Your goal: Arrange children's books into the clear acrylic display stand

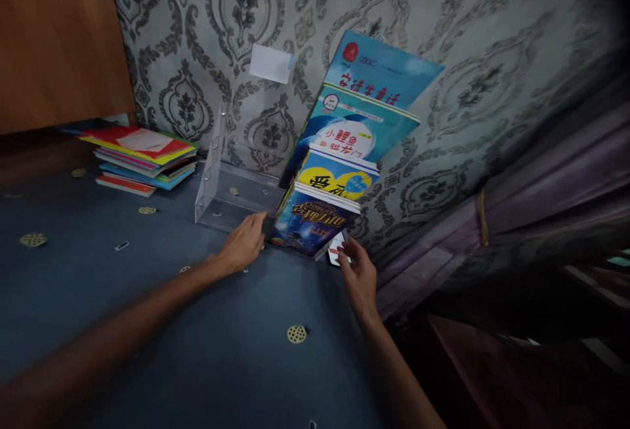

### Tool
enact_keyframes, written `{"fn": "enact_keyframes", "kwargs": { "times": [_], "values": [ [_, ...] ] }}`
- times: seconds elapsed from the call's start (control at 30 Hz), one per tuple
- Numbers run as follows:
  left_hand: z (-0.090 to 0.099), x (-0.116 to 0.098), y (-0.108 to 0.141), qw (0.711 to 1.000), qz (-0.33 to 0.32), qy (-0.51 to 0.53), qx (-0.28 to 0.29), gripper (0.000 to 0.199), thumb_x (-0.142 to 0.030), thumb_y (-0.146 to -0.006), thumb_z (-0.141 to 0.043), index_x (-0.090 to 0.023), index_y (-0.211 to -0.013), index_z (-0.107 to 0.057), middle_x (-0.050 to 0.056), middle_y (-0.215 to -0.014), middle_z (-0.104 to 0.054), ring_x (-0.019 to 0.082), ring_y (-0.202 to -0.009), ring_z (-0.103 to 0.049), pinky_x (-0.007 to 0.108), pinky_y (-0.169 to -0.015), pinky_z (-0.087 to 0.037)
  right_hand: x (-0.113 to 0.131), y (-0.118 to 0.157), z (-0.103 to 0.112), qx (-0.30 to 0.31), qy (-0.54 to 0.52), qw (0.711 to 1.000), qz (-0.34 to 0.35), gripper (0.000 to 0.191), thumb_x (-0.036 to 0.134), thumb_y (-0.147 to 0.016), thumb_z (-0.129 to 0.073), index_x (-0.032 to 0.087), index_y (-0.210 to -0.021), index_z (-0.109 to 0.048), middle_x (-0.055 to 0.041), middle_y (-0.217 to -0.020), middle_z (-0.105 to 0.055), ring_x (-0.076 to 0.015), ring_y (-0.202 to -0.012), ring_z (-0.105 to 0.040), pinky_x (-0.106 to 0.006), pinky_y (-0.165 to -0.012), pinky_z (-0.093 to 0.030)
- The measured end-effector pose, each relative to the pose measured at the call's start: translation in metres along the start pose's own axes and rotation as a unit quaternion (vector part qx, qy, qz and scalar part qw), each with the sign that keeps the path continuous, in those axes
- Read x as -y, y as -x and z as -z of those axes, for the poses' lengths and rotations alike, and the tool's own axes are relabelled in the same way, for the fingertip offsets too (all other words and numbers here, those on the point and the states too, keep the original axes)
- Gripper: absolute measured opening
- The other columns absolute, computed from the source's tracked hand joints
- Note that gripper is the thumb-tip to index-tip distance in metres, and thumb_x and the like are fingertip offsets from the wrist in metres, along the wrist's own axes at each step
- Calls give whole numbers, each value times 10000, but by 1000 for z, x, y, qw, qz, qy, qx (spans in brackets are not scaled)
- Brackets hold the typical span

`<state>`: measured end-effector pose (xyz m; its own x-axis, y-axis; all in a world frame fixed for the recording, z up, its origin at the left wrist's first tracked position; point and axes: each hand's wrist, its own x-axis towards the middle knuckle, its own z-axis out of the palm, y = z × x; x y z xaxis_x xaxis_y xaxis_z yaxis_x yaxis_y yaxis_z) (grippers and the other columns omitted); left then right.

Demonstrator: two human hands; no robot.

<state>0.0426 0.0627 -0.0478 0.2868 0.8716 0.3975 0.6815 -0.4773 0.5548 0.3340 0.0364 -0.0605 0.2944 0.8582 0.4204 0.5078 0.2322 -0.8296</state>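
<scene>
A clear plastic book rack (209, 173) stands against the wall, with several books upright at its right end. The front one is a dark blue book (310, 225); behind it come a yellow-and-blue book (335, 178), a teal book (388, 124) and a light blue book (413, 75). My left hand (245, 243) reaches to the rack's front edge, its fingers together and closed there beside the dark blue book. On the right, my right hand (359, 277) has thumb and fingers apart next to a phone (335, 252) with a lit screen. The books partly hide the phone.
A pile of thin colourful books (147, 153) lies at the left, near a wooden cabinet (59, 42). White paper (272, 63) is on the patterned wall. A tied purple curtain (443, 245) hangs at the right. The blue cloth (221, 350) has pineapple prints.
</scene>
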Motion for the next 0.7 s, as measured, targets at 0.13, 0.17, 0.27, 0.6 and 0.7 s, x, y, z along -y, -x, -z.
{"fn": "enact_keyframes", "kwargs": {
  "times": [0.13, 0.17, 0.27, 0.6, 0.7],
  "values": [
    [-10, 2, 2, 999, -28, -25, 5, 506, -140, -941, -437, -99, -1445, -403, 185, -1370, -586, 285, -1307, -546, 490, -1130, -460, -24, 22, -6, 23, -15, 999, -17, 601, 527, -866, -606, 167, -1346, -587, -190, -1282, -688, -296, -1134, -686, -478, -933, -575],
    [-12, 3, 3, 999, -38, -30, 3, 509, -132, -939, -433, -96, -1445, -401, 184, -1374, -583, 288, -1310, -542, 492, -1128, -464, -29, 26, -8, 23, -16, 999, -20, 604, 538, -860, -615, 167, -1336, -597, -190, -1300, -681, -296, -1127, -687, -476, -931, -577],
    [-19, 8, 5, 997, -66, -46, -15, 533, -99, -925, -420, -118, -1457, -381, 173, -1402, -566, 289, -1344, -517, 495, -1126, -474, -37, 33, -13, 18, -16, 999, -25, 610, 557, -842, -635, 167, -1311, -623, -184, -1279, -694, -300, -1104, -692, -475, -928, -580],
    [-20, 9, 7, 993, -93, -8, -73, 536, -144, -954, -417, -133, -1488, -373, 180, -1434, -567, 291, -1372, -514, 515, -1145, -464, -41, 33, -15, 21, -42, 997, -57, 629, 604, -803, -679, 163, -1251, -663, -184, -1194, -736, -330, -1078, -710, -535, -961, -558],
    [-7, -5, -2, 990, -77, 40, -108, 538, -245, -990, -431, -161, -1516, -359, 171, -1434, -575, 292, -1356, -534, 514, -1143, -462, -24, 29, -15, 1, -66, 997, -40, 612, 591, -817, -687, 178, -1267, -661, -177, -1250, -716, -316, -1121, -694, -511, -968, -556]
  ]
}}
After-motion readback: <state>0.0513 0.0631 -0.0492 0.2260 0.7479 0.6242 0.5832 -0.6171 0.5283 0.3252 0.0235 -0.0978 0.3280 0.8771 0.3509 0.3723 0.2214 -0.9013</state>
